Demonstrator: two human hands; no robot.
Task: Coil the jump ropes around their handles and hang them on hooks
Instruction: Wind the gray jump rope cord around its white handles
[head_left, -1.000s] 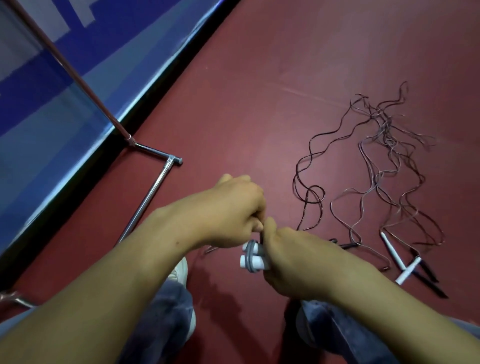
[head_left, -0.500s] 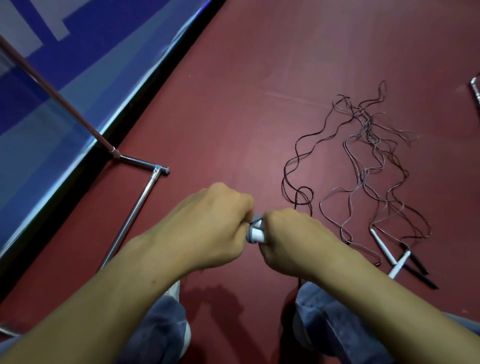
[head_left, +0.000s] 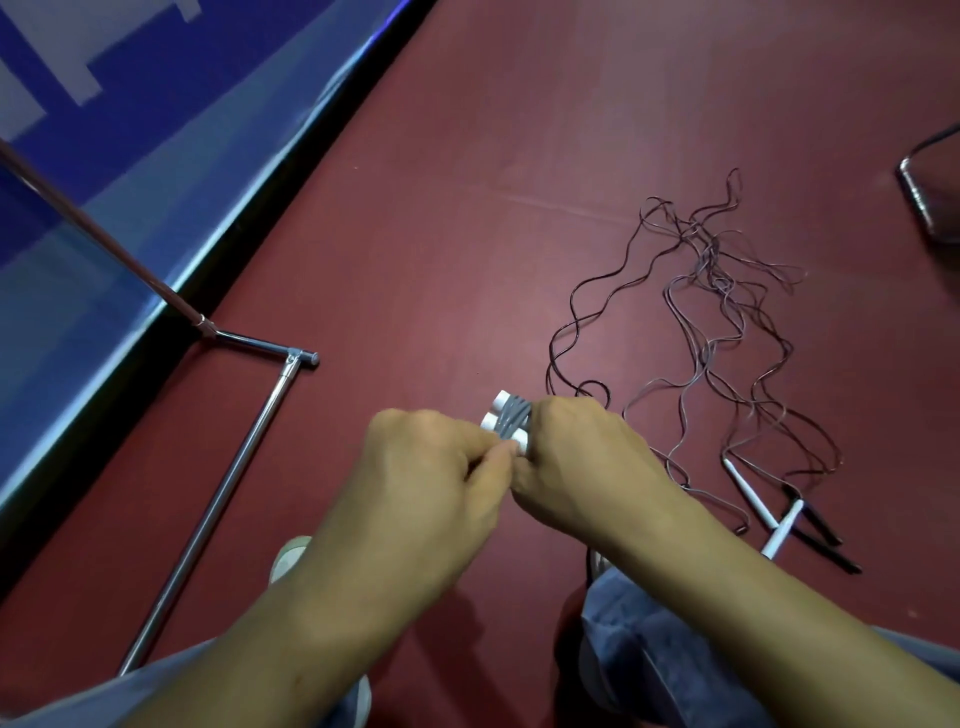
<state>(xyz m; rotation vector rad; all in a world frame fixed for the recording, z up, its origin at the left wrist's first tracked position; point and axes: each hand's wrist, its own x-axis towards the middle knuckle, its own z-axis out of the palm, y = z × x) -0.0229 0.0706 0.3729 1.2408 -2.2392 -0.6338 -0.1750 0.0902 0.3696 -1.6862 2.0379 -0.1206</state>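
Two white handles with grey rope coiled round them (head_left: 508, 420) stick out between my hands at the frame's middle. My right hand (head_left: 582, 462) grips the bundle from the right; most of it is hidden in my fist. My left hand (head_left: 431, 467) pinches the rope at the bundle's near end. On the red floor to the right lie several loose tangled jump ropes (head_left: 711, 332), with white handles (head_left: 748, 491) and black handles (head_left: 815, 525) at their near ends.
A chrome rack base (head_left: 249, 441) with a slanted pole (head_left: 104, 244) stands at the left by a blue wall panel (head_left: 130, 156). A dark metal object (head_left: 930, 192) is at the right edge. My knees and a shoe (head_left: 288, 558) are below my hands.
The bundle has turned in my hands, and more grey coil now shows above my fingers. My left hand has shifted from above the handles to their near end.
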